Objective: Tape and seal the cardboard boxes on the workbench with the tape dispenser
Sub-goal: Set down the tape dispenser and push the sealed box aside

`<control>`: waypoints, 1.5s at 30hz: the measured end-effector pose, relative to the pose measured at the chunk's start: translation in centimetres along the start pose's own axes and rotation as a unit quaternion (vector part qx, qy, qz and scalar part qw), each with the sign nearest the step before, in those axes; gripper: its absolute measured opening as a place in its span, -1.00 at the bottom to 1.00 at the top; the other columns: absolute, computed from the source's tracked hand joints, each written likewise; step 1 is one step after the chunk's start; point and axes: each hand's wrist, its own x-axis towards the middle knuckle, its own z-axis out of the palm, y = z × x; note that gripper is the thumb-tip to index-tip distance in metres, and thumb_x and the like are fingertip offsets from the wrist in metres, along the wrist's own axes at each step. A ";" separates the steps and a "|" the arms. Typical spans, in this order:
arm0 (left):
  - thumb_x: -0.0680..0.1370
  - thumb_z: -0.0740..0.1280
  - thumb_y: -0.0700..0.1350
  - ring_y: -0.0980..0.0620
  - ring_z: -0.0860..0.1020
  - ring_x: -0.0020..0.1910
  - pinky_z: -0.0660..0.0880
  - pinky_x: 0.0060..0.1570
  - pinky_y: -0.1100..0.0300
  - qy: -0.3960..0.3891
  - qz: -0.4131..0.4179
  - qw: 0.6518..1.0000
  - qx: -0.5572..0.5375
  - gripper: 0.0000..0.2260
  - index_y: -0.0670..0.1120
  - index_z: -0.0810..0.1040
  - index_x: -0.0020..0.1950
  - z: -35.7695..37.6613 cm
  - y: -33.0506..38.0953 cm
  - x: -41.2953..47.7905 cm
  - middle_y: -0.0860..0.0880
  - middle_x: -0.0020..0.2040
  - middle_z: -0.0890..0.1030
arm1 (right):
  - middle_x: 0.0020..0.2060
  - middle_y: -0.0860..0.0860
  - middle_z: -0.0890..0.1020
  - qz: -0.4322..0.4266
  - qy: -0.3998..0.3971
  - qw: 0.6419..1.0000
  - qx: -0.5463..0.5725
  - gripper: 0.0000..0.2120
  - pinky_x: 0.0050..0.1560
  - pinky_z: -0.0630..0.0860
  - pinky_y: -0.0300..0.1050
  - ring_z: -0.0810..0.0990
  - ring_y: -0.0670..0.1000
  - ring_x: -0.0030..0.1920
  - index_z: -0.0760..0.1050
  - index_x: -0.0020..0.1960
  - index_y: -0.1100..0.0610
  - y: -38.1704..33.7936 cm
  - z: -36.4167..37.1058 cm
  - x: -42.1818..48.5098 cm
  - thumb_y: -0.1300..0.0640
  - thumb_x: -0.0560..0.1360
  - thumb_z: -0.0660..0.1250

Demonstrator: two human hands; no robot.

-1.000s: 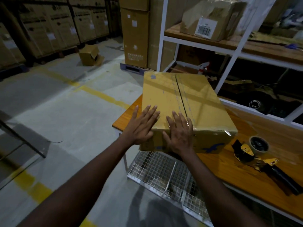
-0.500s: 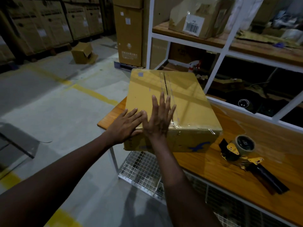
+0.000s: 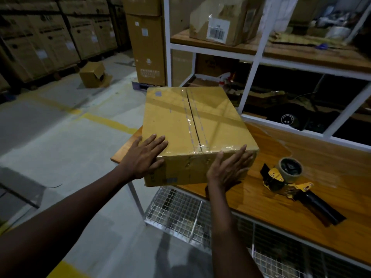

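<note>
Apparently the brown cardboard box [image 3: 200, 117] at the wooden workbench's [image 3: 281, 203] corner is sealed; left hand [image 3: 144, 157] and right hand [image 3: 226, 171] press it flat-fingered, yellow tape dispenser [image 3: 289, 177] unheld.

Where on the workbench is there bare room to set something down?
Bare wood lies behind the tape dispenser, between the cardboard box and the white shelving frame, and along the workbench front between the right hand and the dispenser. The left end is crowded: the box fills it.
</note>
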 end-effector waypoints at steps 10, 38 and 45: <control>0.52 -0.29 0.30 -0.16 0.09 0.57 0.11 0.44 -0.27 -0.014 0.008 1.000 0.022 -0.28 0.00 -0.05 0.62 -1.3 9.2 6.7 -0.11 0.62 0.05 | 0.55 0.23 0.15 -0.244 0.035 0.966 0.075 -0.36 0.52 -0.11 0.27 0.03 0.23 0.57 0.19 0.54 0.18 -4.3 0.3 6.3 -0.12 0.56 0.06; 0.62 -0.05 0.18 -0.16 0.37 0.42 0.19 0.31 -0.18 0.052 -0.209 0.976 -0.035 -0.48 0.03 0.39 0.48 -0.1 12.6 6.5 -0.08 0.47 0.41 | 0.54 0.15 0.23 -0.047 -0.125 0.972 0.194 -0.24 0.46 0.17 0.19 0.18 0.18 0.53 0.21 0.54 0.11 2.4 -3.3 12.5 -0.27 0.44 0.07; 0.63 -0.12 0.20 -0.15 0.30 0.46 0.16 0.36 -0.22 0.035 -0.217 0.975 -0.017 -0.46 0.05 0.30 0.53 0.1 12.5 6.5 -0.07 0.51 0.35 | 0.32 0.18 0.50 0.002 -0.127 0.955 0.267 -0.16 -0.01 0.29 -0.12 0.49 0.22 0.24 0.31 0.45 0.17 3.1 -3.3 12.2 -0.33 0.33 0.04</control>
